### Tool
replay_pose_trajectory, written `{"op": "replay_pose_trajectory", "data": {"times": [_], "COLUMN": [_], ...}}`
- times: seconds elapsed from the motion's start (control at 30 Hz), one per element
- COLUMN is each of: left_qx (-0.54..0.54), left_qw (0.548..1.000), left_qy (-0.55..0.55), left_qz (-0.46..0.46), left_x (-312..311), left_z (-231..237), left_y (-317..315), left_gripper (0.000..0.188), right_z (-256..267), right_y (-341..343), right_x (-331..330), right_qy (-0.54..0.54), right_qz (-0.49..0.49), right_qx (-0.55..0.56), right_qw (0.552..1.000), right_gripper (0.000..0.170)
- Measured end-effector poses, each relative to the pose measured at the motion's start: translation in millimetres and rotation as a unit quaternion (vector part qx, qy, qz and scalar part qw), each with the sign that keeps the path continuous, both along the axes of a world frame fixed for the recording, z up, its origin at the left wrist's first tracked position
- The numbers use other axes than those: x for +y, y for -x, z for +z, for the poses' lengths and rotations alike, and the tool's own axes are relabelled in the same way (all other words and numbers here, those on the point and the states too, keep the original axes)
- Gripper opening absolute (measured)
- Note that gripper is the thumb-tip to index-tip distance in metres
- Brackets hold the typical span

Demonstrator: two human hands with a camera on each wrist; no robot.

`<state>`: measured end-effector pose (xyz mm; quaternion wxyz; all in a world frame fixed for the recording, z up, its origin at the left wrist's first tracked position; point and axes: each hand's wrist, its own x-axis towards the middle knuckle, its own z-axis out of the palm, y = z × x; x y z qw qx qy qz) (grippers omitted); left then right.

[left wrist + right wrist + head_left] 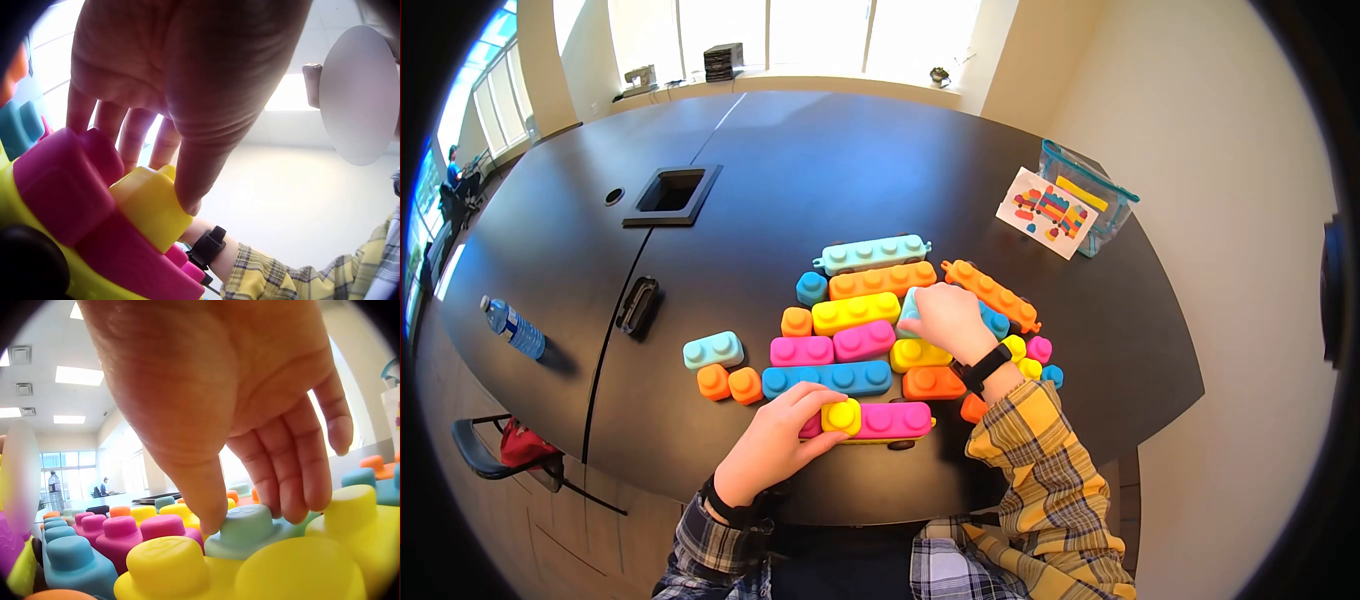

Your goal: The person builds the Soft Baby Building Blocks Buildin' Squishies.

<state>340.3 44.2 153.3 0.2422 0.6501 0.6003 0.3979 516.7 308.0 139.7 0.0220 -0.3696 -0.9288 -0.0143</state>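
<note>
My left hand (772,442) pinches a small yellow block (841,417) between thumb and fingers. That block sits over a pink block (897,420) on a yellow wheeled base, near the table's front edge; the left wrist view shows a second pink block (61,184) beside it. Farther out, my right hand (952,318) reaches down among the loose blocks. Its thumb and fingers hold a pale teal block (245,532) by its stud, partly hidden under the hand in the head view. Yellow blocks (169,565) lie just in front of it.
Loose orange, blue, pink and yellow blocks crowd around both hands. Behind them lie a pale teal wheeled base (873,254) and an orange one (992,294). A picture card (1048,213) leans on a clear zip bag (1112,215) at right. A water bottle (513,328) stands at left.
</note>
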Motion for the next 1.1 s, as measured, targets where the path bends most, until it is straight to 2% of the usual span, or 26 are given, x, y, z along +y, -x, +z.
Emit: {"op": "replay_pose_trajectory", "data": {"times": [0.1, 0.2, 0.27, 0.3, 0.37, 0.4, 0.47, 0.57, 0.67, 0.83, 0.93, 1.0, 1.1], "left_qx": [0.001, -0.008, -0.015, -0.016, -0.013, -0.014, -0.02, -0.014, -0.015, -0.007, 0.002, 0.002, -0.011], "left_qw": [1.0, 1.0, 1.0, 1.0, 1.0, 1.0, 1.0, 1.0, 1.0, 1.0, 1.0, 1.0, 1.0], "left_qy": [-0.007, -0.003, -0.012, -0.01, -0.014, -0.013, -0.005, -0.017, 0.005, -0.004, -0.011, -0.011, 0.004], "left_qz": [-0.004, 0.001, -0.008, -0.007, -0.013, -0.012, -0.011, -0.02, -0.018, -0.014, -0.016, -0.02, -0.017], "left_x": [1, 0, 1, 1, 2, 2, 2, 4, 4, 7, 9, 10, 9], "left_z": [-2, -2, -3, -4, -4, -4, -3, -6, -3, -4, -5, -4, -2], "left_y": [0, 1, 1, 1, 2, 2, 1, 3, 3, 4, 5, 5, 4], "left_gripper": [0.043, 0.044, 0.044, 0.044, 0.044, 0.044, 0.045, 0.045, 0.045, 0.044, 0.044, 0.045, 0.045], "right_z": [7, 24, 34, 41, 56, 59, 61, 56, 46, 37, 32, 30, 20], "right_y": [-3, -16, -35, -44, -60, -67, -80, -89, -89, -87, -81, -78, -77], "right_x": [-4, -12, -20, -27, -48, -60, -85, -110, -118, -121, -125, -130, -129], "right_qy": [0.004, 0.012, 0.046, 0.048, 0.129, 0.13, 0.188, 0.236, 0.233, 0.23, 0.229, 0.268, 0.253], "right_qz": [0.004, -0.021, 0.005, 0.005, 0.069, 0.069, 0.129, 0.137, 0.117, 0.143, 0.163, 0.121, 0.138], "right_qx": [-0.006, 0.044, 0.217, 0.215, 0.324, 0.323, 0.327, 0.317, 0.317, 0.296, 0.321, 0.335, 0.333], "right_qw": [1.0, 0.999, 0.975, 0.975, 0.935, 0.935, 0.917, 0.908, 0.912, 0.916, 0.904, 0.895, 0.898], "right_gripper": [0.037, 0.032, 0.029, 0.029, 0.026, 0.026, 0.03, 0.034, 0.033, 0.034, 0.037, 0.039, 0.04]}}
